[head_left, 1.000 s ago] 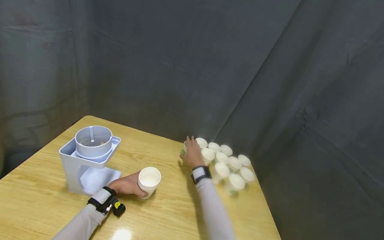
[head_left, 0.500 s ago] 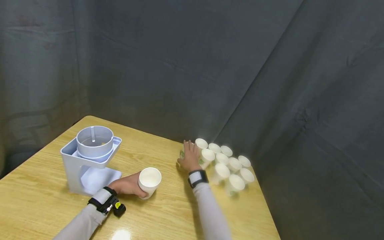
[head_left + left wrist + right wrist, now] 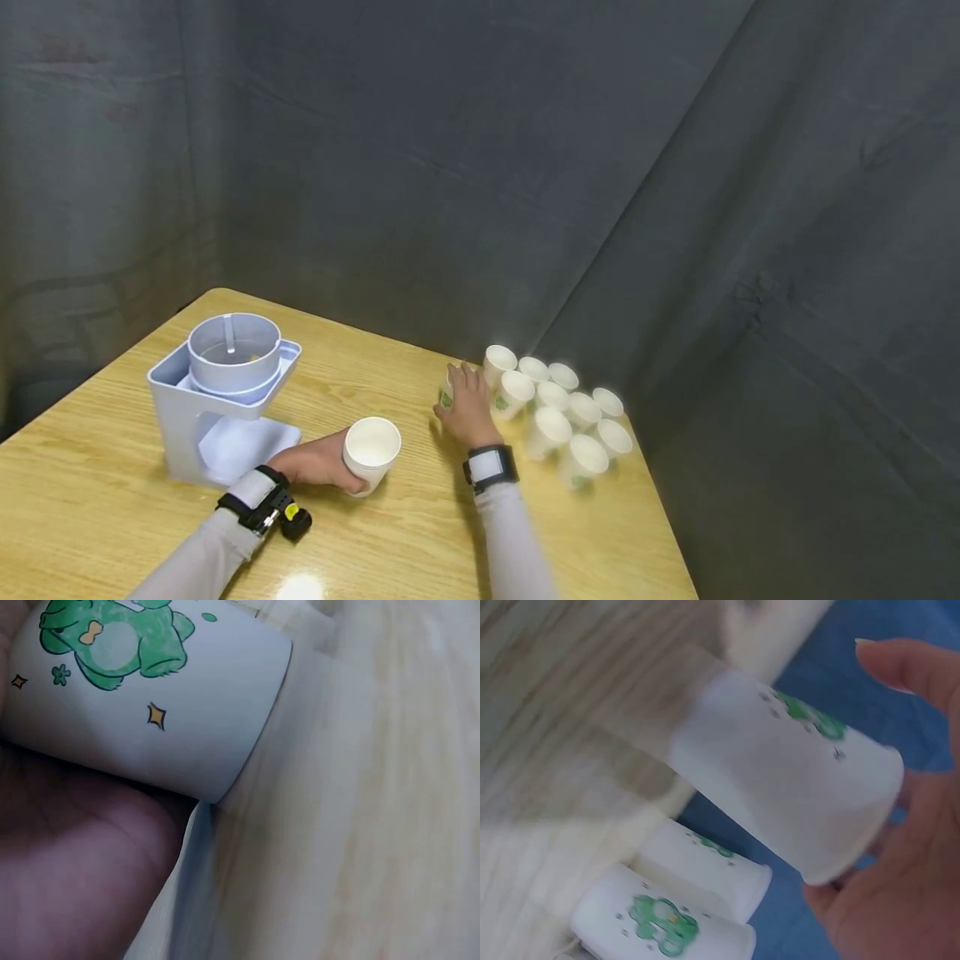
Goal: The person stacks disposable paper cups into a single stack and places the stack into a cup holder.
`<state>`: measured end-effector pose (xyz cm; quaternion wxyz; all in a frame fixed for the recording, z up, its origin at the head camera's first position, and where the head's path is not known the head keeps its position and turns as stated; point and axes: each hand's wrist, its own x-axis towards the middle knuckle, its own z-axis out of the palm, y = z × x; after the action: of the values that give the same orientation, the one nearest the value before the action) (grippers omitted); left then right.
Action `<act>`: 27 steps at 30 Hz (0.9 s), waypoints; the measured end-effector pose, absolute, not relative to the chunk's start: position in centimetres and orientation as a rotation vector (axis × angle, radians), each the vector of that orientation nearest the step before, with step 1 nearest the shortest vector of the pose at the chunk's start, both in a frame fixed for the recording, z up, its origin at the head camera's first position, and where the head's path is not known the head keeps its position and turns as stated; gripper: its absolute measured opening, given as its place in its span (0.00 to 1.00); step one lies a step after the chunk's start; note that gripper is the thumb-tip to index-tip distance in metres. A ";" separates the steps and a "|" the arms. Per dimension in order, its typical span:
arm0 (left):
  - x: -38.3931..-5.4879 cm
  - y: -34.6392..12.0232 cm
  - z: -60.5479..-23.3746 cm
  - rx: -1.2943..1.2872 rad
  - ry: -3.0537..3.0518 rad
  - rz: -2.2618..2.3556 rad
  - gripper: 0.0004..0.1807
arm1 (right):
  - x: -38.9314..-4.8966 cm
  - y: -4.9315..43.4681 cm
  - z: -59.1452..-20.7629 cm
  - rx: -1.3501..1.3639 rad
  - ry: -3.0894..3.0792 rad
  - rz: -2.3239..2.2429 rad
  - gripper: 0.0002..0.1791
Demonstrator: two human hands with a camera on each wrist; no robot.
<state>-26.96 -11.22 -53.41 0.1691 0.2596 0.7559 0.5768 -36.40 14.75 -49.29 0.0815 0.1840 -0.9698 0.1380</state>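
Observation:
A white paper cup (image 3: 372,442) stands upright near the table's middle, and my left hand (image 3: 322,462) grips its side. In the left wrist view this cup (image 3: 150,690) shows a green cartoon animal. Farther off, my right hand (image 3: 468,408) is at another printed paper cup (image 3: 787,765), with fingers round its back near the rim. The thumb (image 3: 907,667) stands apart from this cup in the right wrist view. In the head view the hand hides most of it. More paper cups (image 3: 551,429) stand upright just right of this hand, several in a group.
A pale blue-grey stand (image 3: 176,425) with a round bowl (image 3: 234,354) on top is at the left, beside my left hand. The wooden table (image 3: 405,550) ends at dark curtains (image 3: 420,208) behind and to the right.
My right hand has moved left and towards me, and the paper cup at it has shifted along, away from the group. My left hand keeps its hold, almost still.

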 end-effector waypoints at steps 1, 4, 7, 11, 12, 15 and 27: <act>-27.0 -11.2 -53.4 0.738 2.147 1.639 0.48 | -36.1 14.8 -49.1 0.563 -2.906 0.435 0.42; -27.0 -11.3 -53.4 0.742 2.139 1.640 0.48 | -34.9 14.8 -48.2 0.586 -2.940 0.526 0.35; -26.9 -11.2 -53.4 0.738 2.142 1.642 0.48 | -33.9 14.7 -47.3 0.590 -2.961 0.576 0.31; -26.9 -11.2 -53.4 0.739 2.141 1.648 0.48 | -33.0 14.7 -46.5 0.591 -2.969 0.591 0.30; -27.0 -11.2 -53.4 0.739 2.141 1.646 0.48 | -32.9 14.7 -46.4 0.601 -2.966 0.590 0.30; -27.0 -11.2 -53.3 0.741 2.143 1.635 0.48 | -32.4 14.6 -45.9 0.641 -2.965 0.601 0.30; -27.1 -11.2 -53.2 0.730 2.154 1.617 0.48 | -31.0 14.4 -44.6 0.711 -3.032 0.677 0.29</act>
<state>-27.14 -11.15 -53.15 0.1747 0.2576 0.7600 0.5705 -30.98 14.44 -44.61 -0.0228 0.2229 -0.9512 0.2124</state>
